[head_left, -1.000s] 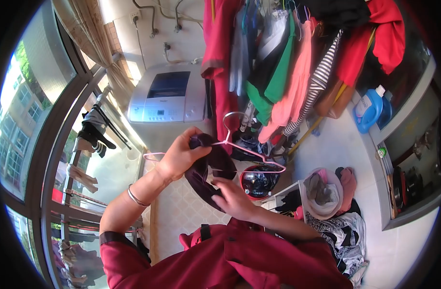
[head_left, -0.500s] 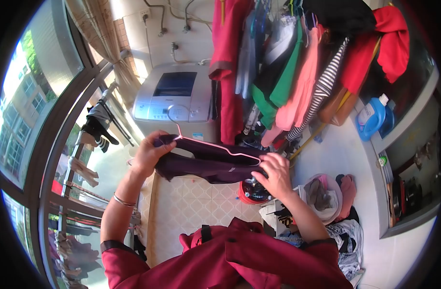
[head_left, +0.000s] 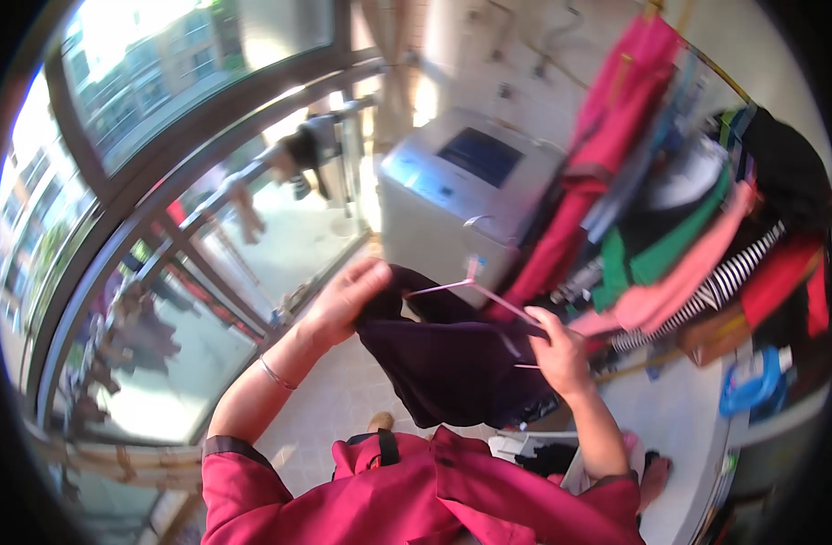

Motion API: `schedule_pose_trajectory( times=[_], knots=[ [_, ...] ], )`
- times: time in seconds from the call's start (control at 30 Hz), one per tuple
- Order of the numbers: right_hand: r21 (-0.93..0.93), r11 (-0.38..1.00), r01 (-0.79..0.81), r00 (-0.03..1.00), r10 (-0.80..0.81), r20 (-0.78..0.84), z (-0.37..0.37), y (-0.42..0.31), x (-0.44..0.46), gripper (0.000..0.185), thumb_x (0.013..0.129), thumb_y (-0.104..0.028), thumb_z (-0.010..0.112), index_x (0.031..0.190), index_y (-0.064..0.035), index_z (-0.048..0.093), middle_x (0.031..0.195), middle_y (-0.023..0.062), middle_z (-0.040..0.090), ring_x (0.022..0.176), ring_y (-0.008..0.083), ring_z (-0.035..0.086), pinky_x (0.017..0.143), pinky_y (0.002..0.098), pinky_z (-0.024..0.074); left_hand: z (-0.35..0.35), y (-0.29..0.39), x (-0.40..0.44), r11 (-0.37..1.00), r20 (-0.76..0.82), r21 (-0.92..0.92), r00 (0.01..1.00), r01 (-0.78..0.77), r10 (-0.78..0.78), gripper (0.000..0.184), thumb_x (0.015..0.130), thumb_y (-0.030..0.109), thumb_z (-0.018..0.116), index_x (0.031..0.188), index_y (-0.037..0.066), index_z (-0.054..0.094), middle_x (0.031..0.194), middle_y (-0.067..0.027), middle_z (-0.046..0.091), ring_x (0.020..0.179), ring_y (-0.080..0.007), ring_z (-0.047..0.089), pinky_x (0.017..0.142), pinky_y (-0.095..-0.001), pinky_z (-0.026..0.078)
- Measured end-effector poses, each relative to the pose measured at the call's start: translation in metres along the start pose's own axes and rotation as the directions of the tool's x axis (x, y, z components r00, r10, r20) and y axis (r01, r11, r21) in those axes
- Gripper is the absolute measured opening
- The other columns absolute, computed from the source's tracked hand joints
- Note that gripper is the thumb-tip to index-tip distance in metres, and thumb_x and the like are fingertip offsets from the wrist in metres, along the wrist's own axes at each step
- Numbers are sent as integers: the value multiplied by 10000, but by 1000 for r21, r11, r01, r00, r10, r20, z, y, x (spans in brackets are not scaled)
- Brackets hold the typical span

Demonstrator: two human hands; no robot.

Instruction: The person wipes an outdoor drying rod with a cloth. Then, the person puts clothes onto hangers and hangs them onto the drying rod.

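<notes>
A dark purple garment (head_left: 452, 363) hangs between my two hands, its kind not clear in the blur. My left hand (head_left: 345, 304) is closed on the garment's upper left edge. A thin pink clothes hanger (head_left: 471, 281) sits at the garment's opening, its hook pointing up and away from me. Its left end reaches toward the cloth near my left hand. My right hand (head_left: 559, 352) grips the hanger's right end, beside the garment's right edge. The lower hanger bar shows just left of my right fingers.
A washing machine (head_left: 466, 177) stands behind the garment. Clothes hang from a rail at right, among them a long red garment (head_left: 607, 127) and a striped one (head_left: 725, 291). A blue detergent bottle (head_left: 752, 381) is at far right. Windows (head_left: 189, 82) line the left side.
The view has swung left. The garment now hangs lower and more spread, with the hanger tilted in its opening. My right hand has turned from lying over the hanger end to gripping it.
</notes>
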State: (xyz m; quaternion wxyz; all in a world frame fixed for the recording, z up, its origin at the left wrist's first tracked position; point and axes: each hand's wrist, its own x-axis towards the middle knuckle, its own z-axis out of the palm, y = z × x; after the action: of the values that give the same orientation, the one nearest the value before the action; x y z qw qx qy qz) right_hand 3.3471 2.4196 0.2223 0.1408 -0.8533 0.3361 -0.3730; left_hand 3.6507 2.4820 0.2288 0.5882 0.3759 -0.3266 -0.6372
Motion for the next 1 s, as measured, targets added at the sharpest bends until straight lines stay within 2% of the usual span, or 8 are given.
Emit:
schedule_pose_trajectory(
  times=[0.1,0.3,0.53,0.63,0.67,0.73,0.8,1.0],
  knots=[
    [-14,990,143,990,-143,-14,9,-2,19,373,633,71,582,986,-49,576,851,146,612,760,314,594,662,372,468,-50,10,-41,997,-310,-1,948,-73,69,19,841,96,525,850,88,511,759,1,544,683,-83,532,610,-210,457],
    [41,893,449,893,-449,-3,52,-60,63,389,576,101,565,941,-33,578,823,124,602,711,306,586,647,361,472,-129,28,-125,987,-622,-87,781,-137,54,43,807,81,565,797,79,522,701,-8,560,601,-102,560,538,-235,482],
    [327,843,427,891,-454,8,128,-146,120,298,637,76,565,917,-25,586,830,129,615,747,287,605,683,324,470,-210,56,-231,929,-676,367,700,48,231,199,854,239,550,846,40,565,720,-1,560,673,-46,507,602,-204,426],
    [469,780,414,870,-491,49,170,-187,144,214,712,68,525,906,-2,580,800,111,618,738,180,601,688,266,462,-221,82,-287,797,-618,567,532,-207,579,288,921,258,397,917,16,553,848,-23,563,787,-87,503,715,-231,406],
    [498,757,423,860,-509,43,186,-201,150,264,644,71,551,889,-22,586,799,124,614,727,266,604,669,314,469,-213,93,-308,738,-589,589,451,-328,671,281,926,239,378,948,16,547,890,-36,567,815,-103,516,731,-239,410],
    [546,688,478,795,-603,64,207,-235,163,267,639,70,558,887,-24,587,795,122,615,719,264,605,657,309,469,-197,108,-349,635,-427,747,588,-198,686,242,879,215,467,993,20,550,894,-88,599,823,-161,568,722,-268,439],
    [643,634,430,760,-638,121,233,-269,178,267,646,76,567,892,-22,598,806,119,619,722,246,609,649,291,469,-162,119,-375,305,-395,917,700,258,595,165,821,128,541,924,3,575,707,-99,575,634,-167,549,605,-262,441],
    [879,290,379,520,-852,57,338,-401,233,238,675,52,601,904,-12,607,875,112,631,790,218,620,729,265,481,-143,116,-459,410,-516,807,171,424,839,134,786,97,594,713,-6,550,580,-46,475,519,-105,432,484,-239,354]
  ],
)
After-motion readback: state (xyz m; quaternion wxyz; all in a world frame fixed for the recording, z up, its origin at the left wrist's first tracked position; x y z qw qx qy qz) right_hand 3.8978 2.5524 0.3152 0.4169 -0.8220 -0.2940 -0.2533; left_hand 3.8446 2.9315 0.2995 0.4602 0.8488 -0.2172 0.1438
